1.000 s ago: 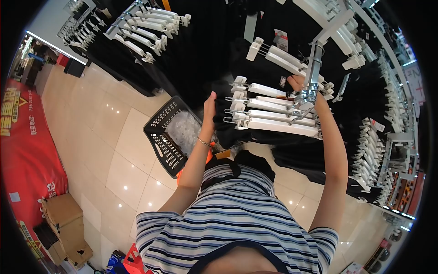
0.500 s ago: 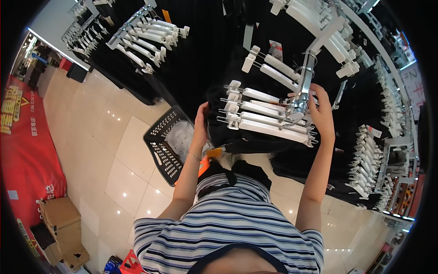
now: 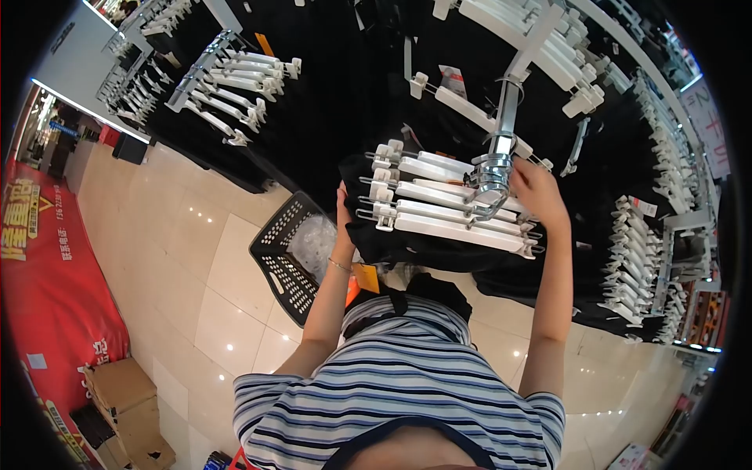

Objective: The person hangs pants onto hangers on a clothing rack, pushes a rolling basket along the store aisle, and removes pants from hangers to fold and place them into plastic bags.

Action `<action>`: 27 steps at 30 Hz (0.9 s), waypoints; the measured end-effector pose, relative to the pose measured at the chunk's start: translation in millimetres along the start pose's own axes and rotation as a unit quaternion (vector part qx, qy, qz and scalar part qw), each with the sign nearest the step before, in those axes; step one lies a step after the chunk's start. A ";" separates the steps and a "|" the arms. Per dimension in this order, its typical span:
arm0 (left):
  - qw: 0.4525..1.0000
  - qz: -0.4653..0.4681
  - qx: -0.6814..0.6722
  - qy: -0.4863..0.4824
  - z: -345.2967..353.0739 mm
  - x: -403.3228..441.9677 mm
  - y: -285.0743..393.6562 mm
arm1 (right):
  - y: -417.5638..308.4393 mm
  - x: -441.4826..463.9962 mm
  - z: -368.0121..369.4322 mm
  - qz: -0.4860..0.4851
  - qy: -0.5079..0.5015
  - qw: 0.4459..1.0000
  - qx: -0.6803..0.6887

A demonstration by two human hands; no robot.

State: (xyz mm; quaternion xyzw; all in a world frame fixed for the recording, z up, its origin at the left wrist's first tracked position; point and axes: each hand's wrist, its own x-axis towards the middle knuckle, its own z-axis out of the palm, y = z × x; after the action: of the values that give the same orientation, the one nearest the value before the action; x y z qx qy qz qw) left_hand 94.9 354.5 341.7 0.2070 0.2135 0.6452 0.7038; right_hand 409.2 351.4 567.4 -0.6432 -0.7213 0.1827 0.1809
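Several white clip hangers [image 3: 462, 227] with black garments [image 3: 407, 254] hang bunched at the front end of a chrome rail [image 3: 505, 117]. My left hand [image 3: 343, 219] lies along the left side of the black garments, and its fingers are partly hidden by the cloth. At the right of the rail end, my right hand [image 3: 539, 192] is at the right ends of the hangers, fingers bent; what they hold is hidden. Behind the bunch, a single white hanger [image 3: 464, 107] with a black garment and a red-and-white tag [image 3: 452, 78] hangs apart.
A black perforated basket [image 3: 270, 251] with clear plastic stands on the floor at left. More hanger racks are at the upper left [image 3: 243, 78] and right [image 3: 630, 258]. A cardboard box [image 3: 121, 384] and red banner [image 3: 55, 266] are at far left.
The hangers at the front have bunched closer, and one more from behind has joined them. My right hand has come forward from behind the rail to its right side.
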 end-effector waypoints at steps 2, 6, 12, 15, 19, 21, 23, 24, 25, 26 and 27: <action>0.992 -0.098 -0.075 -0.024 -5.1 0.8 2.7 | -1.6 27.3 -7.6 0.058 -0.119 0.990 -0.046; 0.989 -0.121 -0.082 -0.004 -5.9 4.1 4.1 | 89.0 94.3 67.9 -0.160 -0.152 0.969 0.111; 0.994 -0.017 0.105 -0.008 0.5 -15.5 4.6 | 39.3 116.8 70.9 0.047 -0.167 0.982 -0.076; 0.972 0.077 0.223 -0.013 21.8 -26.1 9.6 | 24.6 114.0 61.8 0.099 -0.147 0.984 -0.015; 0.977 0.067 0.204 0.005 18.4 -29.3 7.0 | 8.6 102.4 56.0 0.147 -0.144 0.977 0.061; 0.970 0.078 0.231 0.000 20.0 -28.8 9.8 | 1.7 98.8 55.9 0.139 -0.112 0.984 0.030; 0.964 0.092 0.251 -0.006 23.2 -28.0 13.2 | -0.5 96.9 55.1 0.140 -0.102 0.984 0.035; 0.960 0.098 0.261 -0.010 25.0 -27.7 14.5 | -0.7 96.3 54.8 0.140 -0.096 0.985 0.038; 0.962 0.095 0.256 -0.008 26.9 -28.2 15.7 | 0.6 96.1 55.3 0.140 -0.097 0.984 0.045; 0.964 0.092 0.251 -0.006 28.8 -29.1 16.7 | 3.1 96.4 56.4 0.139 -0.098 0.984 0.052; 0.965 0.089 0.246 -0.004 29.5 -29.5 17.5 | 5.4 96.9 57.3 0.139 -0.099 0.984 0.060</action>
State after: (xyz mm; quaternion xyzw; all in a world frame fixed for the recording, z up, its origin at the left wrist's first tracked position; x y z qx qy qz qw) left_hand 95.1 326.1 376.9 0.3945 0.3442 0.6317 0.5717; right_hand 375.0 446.5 517.5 -0.7037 -0.6271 0.3118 0.1199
